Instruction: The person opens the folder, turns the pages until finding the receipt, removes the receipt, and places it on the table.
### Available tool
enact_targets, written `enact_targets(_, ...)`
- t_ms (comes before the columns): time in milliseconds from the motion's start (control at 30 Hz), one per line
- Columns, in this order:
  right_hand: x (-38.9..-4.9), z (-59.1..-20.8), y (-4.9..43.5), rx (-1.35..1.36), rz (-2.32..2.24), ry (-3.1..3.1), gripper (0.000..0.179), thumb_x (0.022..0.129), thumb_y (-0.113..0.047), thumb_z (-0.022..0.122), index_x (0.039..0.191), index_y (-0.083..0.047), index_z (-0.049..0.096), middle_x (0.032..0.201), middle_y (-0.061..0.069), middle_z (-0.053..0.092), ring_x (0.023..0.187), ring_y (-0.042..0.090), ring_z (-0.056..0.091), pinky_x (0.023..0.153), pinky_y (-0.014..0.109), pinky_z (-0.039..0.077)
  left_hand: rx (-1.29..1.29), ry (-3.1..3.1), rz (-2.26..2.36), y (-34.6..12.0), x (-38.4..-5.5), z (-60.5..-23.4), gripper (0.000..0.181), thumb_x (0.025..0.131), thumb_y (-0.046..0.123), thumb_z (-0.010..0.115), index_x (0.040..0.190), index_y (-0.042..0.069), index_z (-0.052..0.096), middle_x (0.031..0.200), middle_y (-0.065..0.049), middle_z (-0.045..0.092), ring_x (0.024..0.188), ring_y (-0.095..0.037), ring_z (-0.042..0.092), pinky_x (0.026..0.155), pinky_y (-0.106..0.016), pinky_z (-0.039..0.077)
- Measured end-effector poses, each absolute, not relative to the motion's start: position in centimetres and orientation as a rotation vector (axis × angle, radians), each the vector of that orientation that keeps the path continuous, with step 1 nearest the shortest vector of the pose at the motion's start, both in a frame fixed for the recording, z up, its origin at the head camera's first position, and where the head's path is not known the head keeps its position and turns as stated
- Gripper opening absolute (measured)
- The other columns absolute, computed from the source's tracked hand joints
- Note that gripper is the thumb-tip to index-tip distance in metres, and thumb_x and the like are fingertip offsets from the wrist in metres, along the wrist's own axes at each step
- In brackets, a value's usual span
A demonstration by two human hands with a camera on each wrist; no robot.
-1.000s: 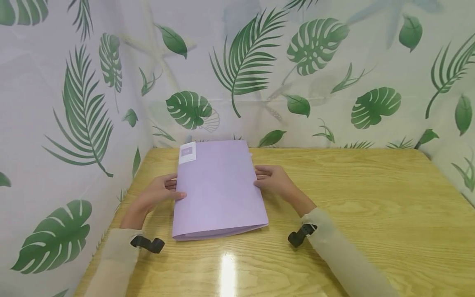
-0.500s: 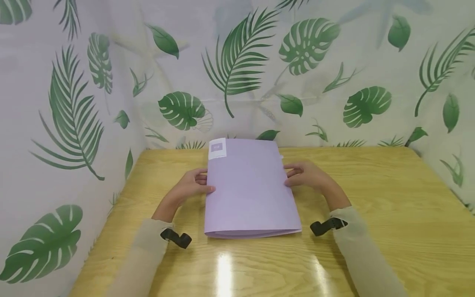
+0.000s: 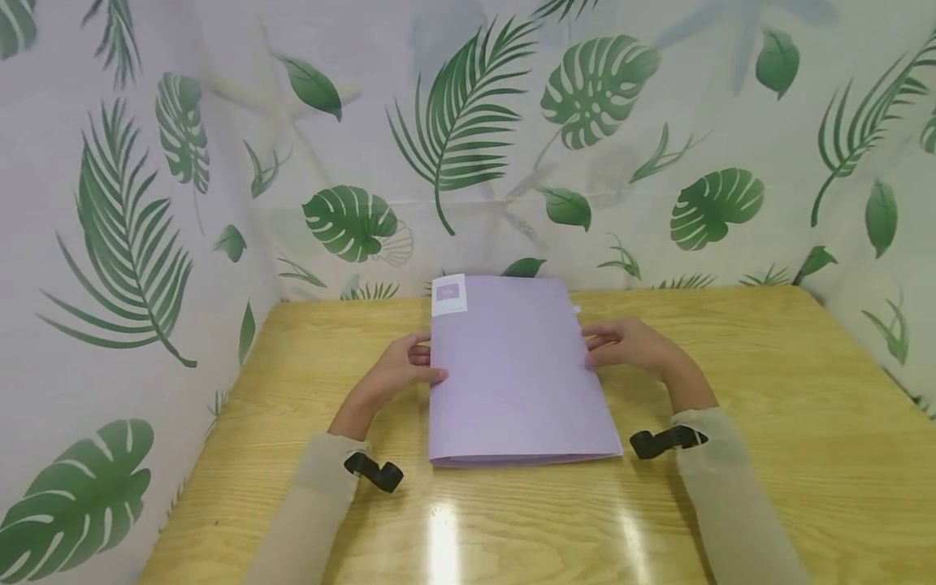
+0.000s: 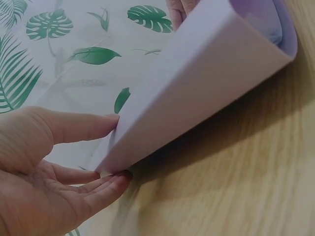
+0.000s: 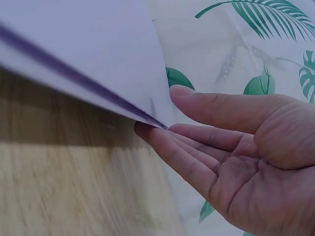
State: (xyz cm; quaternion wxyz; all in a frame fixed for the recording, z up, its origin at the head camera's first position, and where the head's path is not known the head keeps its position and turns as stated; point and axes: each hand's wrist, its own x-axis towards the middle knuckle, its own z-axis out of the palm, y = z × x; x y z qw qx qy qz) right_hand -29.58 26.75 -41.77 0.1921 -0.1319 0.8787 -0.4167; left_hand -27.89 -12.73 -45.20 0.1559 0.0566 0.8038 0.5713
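Note:
A light purple folder (image 3: pixel 512 374) with a white label (image 3: pixel 449 294) at its upper left corner lies between the two hands, its cover facing up. My left hand (image 3: pixel 398 370) pinches the thick spine side, thumb on the cover and fingers beneath, as the left wrist view shows at the spine (image 4: pixel 187 93). On the opposite side my right hand (image 3: pixel 632 349) holds the thinner opening edge, fingers under it and thumb (image 5: pixel 183 93) at the top. Toward the front, the folder's lower end gapes slightly, and a shadow shows under it on the wood.
The wooden table (image 3: pixel 790 455) extends on both sides and in front of the folder. White sheeting with green leaf prints (image 3: pixel 468 130) rises at the back and along the left. Black wrist straps (image 3: pixel 373 471) sit over both pale sleeves.
Both hands and the folder have shifted to the right across the table, and the folder has turned a little straighter. The head view has also shifted slightly. The grip looks the same.

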Motion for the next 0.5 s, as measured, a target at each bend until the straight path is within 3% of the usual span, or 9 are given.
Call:
enact_targets(233, -29.46, -41.85, 27.03, -0.35, -1.167, 2.446, 0.064, 0.095, -0.014, 0.072, 0.147, 0.011, 0.045, 0.141, 0.032, 0.057, 0.13, 0.043, 0.057, 0.108, 0.049, 0.05, 0.179, 2.288, 1.629, -12.3, -27.77, -45.78, 0.078, 0.091, 0.008, 0.076, 0.155, -0.004, 0.034, 0.144, -0.028, 0.054, 0.135, -0.041, 0.054, 0.116, -0.05, 0.044)
enact_targets(500, -29.25, -41.87, 27.17, -0.446, -1.065, 2.42, 0.07, 0.094, -0.013, 0.073, 0.149, 0.014, 0.039, 0.15, 0.033, 0.045, 0.139, 0.048, 0.047, 0.115, 0.057, 0.041, 0.148, 2.297, 1.619, -11.79, -27.62, -46.0, 0.076, 0.093, 0.007, 0.072, 0.157, 0.0, 0.032, 0.147, -0.026, 0.052, 0.136, -0.04, 0.053, 0.116, -0.05, 0.044)
